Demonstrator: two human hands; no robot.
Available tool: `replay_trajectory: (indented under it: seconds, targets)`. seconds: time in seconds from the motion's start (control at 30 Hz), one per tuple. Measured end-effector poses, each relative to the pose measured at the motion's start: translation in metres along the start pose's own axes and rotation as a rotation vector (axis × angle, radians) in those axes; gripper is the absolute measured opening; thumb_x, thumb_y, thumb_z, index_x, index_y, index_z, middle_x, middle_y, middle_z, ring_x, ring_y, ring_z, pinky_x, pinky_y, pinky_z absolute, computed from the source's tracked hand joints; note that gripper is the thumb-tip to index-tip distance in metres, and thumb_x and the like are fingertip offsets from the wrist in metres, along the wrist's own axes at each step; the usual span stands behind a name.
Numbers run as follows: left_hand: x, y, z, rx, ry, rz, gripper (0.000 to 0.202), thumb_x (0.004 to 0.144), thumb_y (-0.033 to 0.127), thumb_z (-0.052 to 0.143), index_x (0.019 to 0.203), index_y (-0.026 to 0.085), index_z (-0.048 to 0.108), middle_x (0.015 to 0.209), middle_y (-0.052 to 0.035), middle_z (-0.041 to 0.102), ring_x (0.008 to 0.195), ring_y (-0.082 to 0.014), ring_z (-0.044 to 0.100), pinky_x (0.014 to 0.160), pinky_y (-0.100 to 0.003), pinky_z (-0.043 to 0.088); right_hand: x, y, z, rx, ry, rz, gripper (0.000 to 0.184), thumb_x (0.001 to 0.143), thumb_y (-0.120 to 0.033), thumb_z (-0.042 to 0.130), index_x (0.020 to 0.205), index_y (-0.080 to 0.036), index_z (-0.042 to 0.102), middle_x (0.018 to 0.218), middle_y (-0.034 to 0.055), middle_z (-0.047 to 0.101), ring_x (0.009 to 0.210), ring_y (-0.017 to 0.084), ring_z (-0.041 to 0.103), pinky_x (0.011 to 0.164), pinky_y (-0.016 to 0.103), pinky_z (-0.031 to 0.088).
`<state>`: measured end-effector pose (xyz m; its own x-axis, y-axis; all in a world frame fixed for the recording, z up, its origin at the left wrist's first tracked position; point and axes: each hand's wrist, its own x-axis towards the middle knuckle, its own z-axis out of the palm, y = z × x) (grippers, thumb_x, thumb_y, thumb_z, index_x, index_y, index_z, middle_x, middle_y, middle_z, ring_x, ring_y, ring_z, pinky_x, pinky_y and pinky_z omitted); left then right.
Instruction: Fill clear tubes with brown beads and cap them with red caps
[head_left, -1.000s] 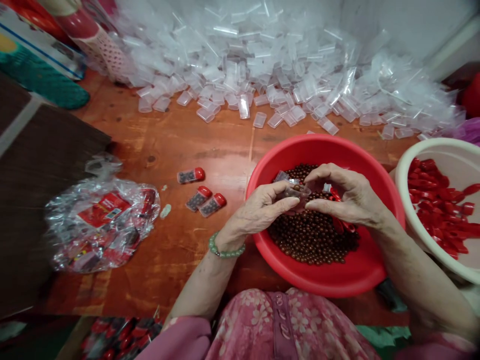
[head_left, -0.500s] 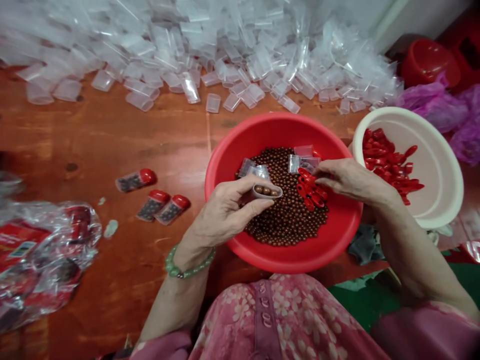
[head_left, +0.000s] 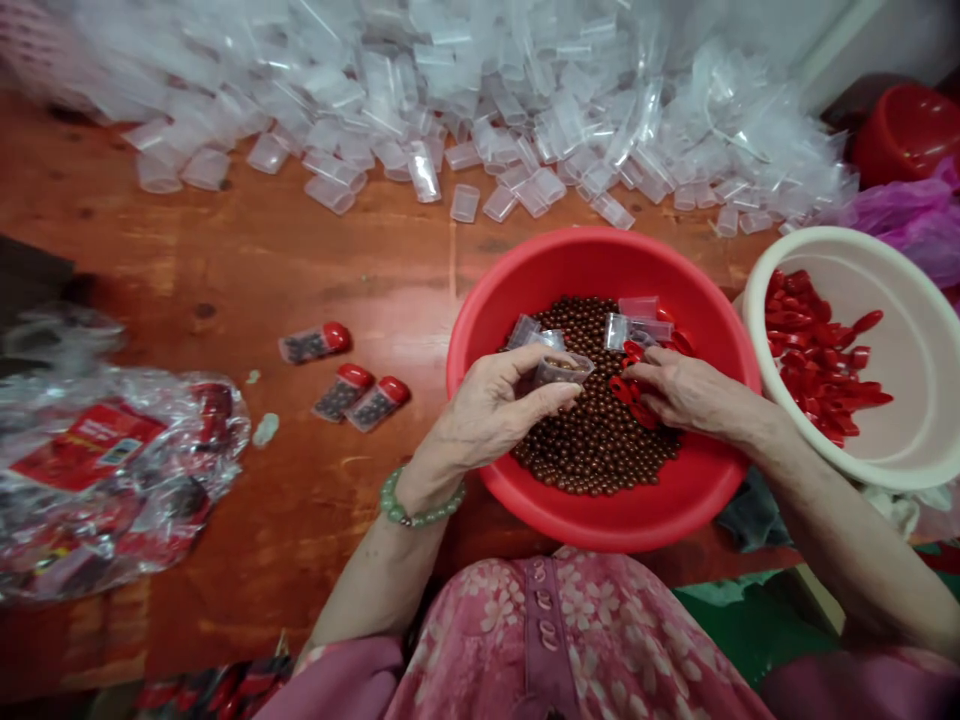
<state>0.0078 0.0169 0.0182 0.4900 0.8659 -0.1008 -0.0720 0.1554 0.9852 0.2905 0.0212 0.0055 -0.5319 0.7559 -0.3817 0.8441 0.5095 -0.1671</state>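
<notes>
Clear plastic, likely light and slick: pinched case (head_left: 564,372) by its sides, the best hold, in left hand (head_left: 499,408), toward left edge of basin (head_left: 600,525). Curled right hand (head_left: 686,390) halfway over caps (head_left: 622,387), grip unclear.

Diffuse, moderate light—seemingly from above and ahead—lays a pale sheen on the wooden table (head_left: 405,300) and glints on the clear cases (head_left: 424,172), whose far heap blurs like the dim, stretched corners.
</notes>
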Motion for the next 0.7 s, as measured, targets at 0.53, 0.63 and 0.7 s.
replay_trajectory:
  seconds: [0.53,0.63,0.7]
  targets:
    - [0.003,-0.006,-0.003,-0.067,0.008,0.054,0.026,0.079,0.027,0.077,0.101,0.014,0.071,0.092,-0.0057,0.076,0.079,-0.0132,0.07,0.073,-0.024,0.057,0.003,-0.04,-0.001,0.168,-0.102,-0.101,0.036,0.101,-0.018,0.043,0.13,-0.016,0.064,0.118,0.014,0.071,0.103,0.022,0.069,0.091,0.034,0.05]
    - [0.003,-0.005,-0.005,-0.047,0.015,0.004,0.029,0.078,0.031,0.082,0.1,0.014,0.071,0.088,-0.0048,0.076,0.078,-0.0137,0.071,0.074,-0.024,0.059,0.003,-0.053,-0.002,0.12,-0.112,-0.076,0.032,0.1,-0.016,0.043,0.121,-0.014,0.067,0.109,0.0142,0.072,0.099,0.023,0.067,0.091,0.035,0.048]
    - [0.004,-0.003,-0.006,-0.044,0.017,-0.033,0.032,0.077,0.034,0.084,0.099,0.015,0.07,0.087,-0.0048,0.076,0.077,-0.0137,0.071,0.075,-0.025,0.06,0.004,-0.055,-0.002,0.124,-0.122,-0.044,0.023,0.097,-0.018,0.051,0.11,-0.014,0.07,0.104,0.0141,0.072,0.098,0.025,0.065,0.089,0.036,0.047]
